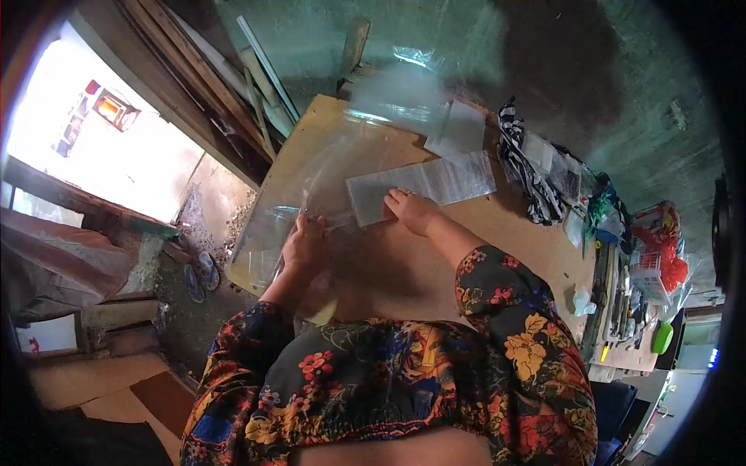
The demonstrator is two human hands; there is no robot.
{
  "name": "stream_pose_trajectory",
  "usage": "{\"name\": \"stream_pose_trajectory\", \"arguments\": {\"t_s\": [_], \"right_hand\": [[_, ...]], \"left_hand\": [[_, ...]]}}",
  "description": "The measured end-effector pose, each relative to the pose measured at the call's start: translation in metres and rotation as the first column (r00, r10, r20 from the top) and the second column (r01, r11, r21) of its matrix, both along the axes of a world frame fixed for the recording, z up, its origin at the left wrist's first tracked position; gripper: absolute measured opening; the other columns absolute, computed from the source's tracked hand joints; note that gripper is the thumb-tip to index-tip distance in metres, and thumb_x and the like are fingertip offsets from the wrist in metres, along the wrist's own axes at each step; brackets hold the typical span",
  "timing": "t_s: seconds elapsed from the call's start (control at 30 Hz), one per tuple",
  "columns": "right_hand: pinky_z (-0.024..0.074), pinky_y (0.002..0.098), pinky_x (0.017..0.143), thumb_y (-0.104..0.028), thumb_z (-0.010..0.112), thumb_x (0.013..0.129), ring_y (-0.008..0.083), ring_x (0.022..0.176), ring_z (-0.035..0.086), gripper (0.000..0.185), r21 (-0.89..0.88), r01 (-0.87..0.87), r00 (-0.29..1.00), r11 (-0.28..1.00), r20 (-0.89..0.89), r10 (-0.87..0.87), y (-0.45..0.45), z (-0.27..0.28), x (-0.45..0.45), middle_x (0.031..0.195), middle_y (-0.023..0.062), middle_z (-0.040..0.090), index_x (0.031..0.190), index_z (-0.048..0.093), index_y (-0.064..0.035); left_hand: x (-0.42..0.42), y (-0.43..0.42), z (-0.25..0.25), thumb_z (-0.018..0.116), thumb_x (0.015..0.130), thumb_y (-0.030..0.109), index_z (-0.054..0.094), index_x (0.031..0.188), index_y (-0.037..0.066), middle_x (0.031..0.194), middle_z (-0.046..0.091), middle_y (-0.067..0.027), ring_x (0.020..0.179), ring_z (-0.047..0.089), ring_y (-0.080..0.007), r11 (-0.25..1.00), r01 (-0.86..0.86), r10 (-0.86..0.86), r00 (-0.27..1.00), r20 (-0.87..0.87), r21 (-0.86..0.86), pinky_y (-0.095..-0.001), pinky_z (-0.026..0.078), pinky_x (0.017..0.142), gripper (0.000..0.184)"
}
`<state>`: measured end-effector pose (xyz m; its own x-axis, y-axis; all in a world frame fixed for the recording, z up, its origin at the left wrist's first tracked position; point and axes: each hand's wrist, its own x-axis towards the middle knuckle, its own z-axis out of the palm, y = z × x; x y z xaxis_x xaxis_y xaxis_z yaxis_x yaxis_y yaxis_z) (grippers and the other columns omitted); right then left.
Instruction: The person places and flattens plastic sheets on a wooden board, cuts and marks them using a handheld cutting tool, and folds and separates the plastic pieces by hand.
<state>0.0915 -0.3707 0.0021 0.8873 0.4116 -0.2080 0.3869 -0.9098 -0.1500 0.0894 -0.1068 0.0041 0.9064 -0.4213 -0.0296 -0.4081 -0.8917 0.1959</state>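
My left hand (305, 247) is closed on a large clear plastic sheet (311, 175), which drapes over the left side of the table and catches the light. To its right lies a long flat strip of translucent plastic (454, 180), slanting up to the right. My right hand (412, 211) is at the strip's lower edge, with its fingers curled over that edge and the thumb tucked out of sight. More clear plastic (404, 93) is heaped at the far edge, beside a stack of whitish plastic sheets (457, 128).
The wooden table (528, 248) stands near a green wall. A black-and-white striped bag (527, 171) lies at its right edge. Beyond are a red plastic bag (672, 268), a basket and a green bottle (663, 338). Slippers (200, 276) lie on the floor at left.
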Motion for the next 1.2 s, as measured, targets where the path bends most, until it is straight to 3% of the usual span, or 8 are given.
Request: {"name": "stream_pose_trajectory", "arguments": {"t_s": [0.43,0.63,0.7,0.73,0.77,0.9,1.1,1.2], "right_hand": [[0.0473,0.0392,0.077,-0.010,0.042,0.080,0.0328,0.091,0.055,0.024,-0.053,0.067,0.980,0.996,0.189,-0.056,-0.028,-0.016,-0.024,0.103,0.0179,0.054,0.100,0.047,0.0015],[0.0477,0.0416,0.064,-0.006,0.046,0.076,0.0344,0.072,0.058,0.019,0.389,0.392,0.776,0.834,0.347,-0.526,-0.015,0.006,-0.071,0.082,0.0161,0.059,0.094,0.051,-0.0077],[0.0469,0.0411,0.063,-0.004,0.046,0.076,0.0347,0.071,0.058,0.015,0.400,0.368,0.867,0.839,0.177,-0.465,-0.006,0.003,-0.096,0.077,0.0175,0.058,0.088,0.054,-0.0080],[0.0469,0.0411,0.063,-0.004,0.046,0.076,0.0347,0.071,0.058,0.015,0.398,0.372,0.866,0.839,0.177,-0.468,0.003,0.004,-0.108,0.077,0.0175,0.058,0.088,0.054,-0.0080],[0.0468,0.0403,0.063,-0.005,0.047,0.077,0.0343,0.072,0.058,0.012,0.559,0.255,0.897,0.789,0.167,-0.409,0.011,0.007,-0.121,0.077,0.0180,0.058,0.085,0.055,-0.0067],[0.0465,0.0379,0.062,-0.009,0.051,0.077,0.0336,0.074,0.058,0.009,0.562,0.214,0.936,0.799,0.116,-0.332,0.001,0.017,-0.150,0.079,0.0182,0.060,0.081,0.058,-0.0037],[0.0465,0.0295,0.059,-0.012,0.061,0.075,0.0171,0.065,0.060,0.009,0.765,0.489,0.842,0.418,-0.290,-0.454,-0.024,0.047,-0.183,0.071,0.0099,0.062,0.077,0.060,-0.0034],[0.0473,0.0275,0.058,-0.006,0.059,0.075,0.0134,0.065,0.059,0.004,0.811,0.533,0.792,0.242,-0.377,-0.481,-0.055,0.047,-0.194,0.070,0.0074,0.061,0.075,0.059,-0.0020]], "left_hand": [[-0.012,-0.019,0.020,0.055,0.073,0.046,0.032,0.127,0.007,0.124,0.032,-0.0222,0.098,0.051,-0.0357,0.977,-0.111,0.129,0.987,-0.092,0.184,-0.0403,0.046,0.078,0.071],[-0.037,-0.041,0.042,0.053,0.076,0.048,0.039,0.121,0.006,0.117,0.043,-0.0190,0.092,0.054,-0.0313,0.999,0.016,-0.010,0.990,0.139,-0.044,-0.0392,0.046,0.074,0.064],[-0.056,-0.070,0.040,0.052,0.079,0.047,0.043,0.118,0.005,0.110,0.049,-0.0158,0.088,0.056,-0.0273,0.981,0.075,-0.059,0.994,0.096,-0.179,-0.0367,0.046,0.071,0.058],[-0.063,-0.087,0.037,0.049,0.082,0.043,0.045,0.114,0.006,0.103,0.052,-0.0121,0.086,0.057,-0.0248,0.765,-0.254,-0.090,0.868,-0.488,-0.592,-0.0353,0.046,0.072,0.049],[-0.069,-0.099,0.033,0.046,0.086,0.040,0.048,0.111,0.006,0.097,0.055,-0.0084,0.085,0.057,-0.0223,0.412,-0.697,-0.387,0.450,-0.805,-0.587,-0.0338,0.045,0.072,0.042],[-0.095,-0.122,0.015,0.046,0.088,0.036,0.048,0.110,0.006,0.092,0.056,-0.0052,0.083,0.057,-0.0175,0.461,-0.645,-0.395,0.466,-0.792,-0.610,-0.0274,0.045,0.068,0.037],[-0.110,-0.130,0.038,0.045,0.089,0.030,0.044,0.113,0.004,0.098,0.057,-0.0073,0.086,0.058,-0.0181,0.551,-0.550,-0.548,0.329,-0.769,-0.627,-0.0281,0.047,0.066,0.035],[-0.110,-0.142,0.037,0.043,0.090,0.028,0.042,0.116,0.004,0.100,0.056,-0.0073,0.083,0.059,-0.0173,0.596,-0.300,-0.592,0.462,-0.660,-0.745,-0.0270,0.047,0.061,0.036]]}}
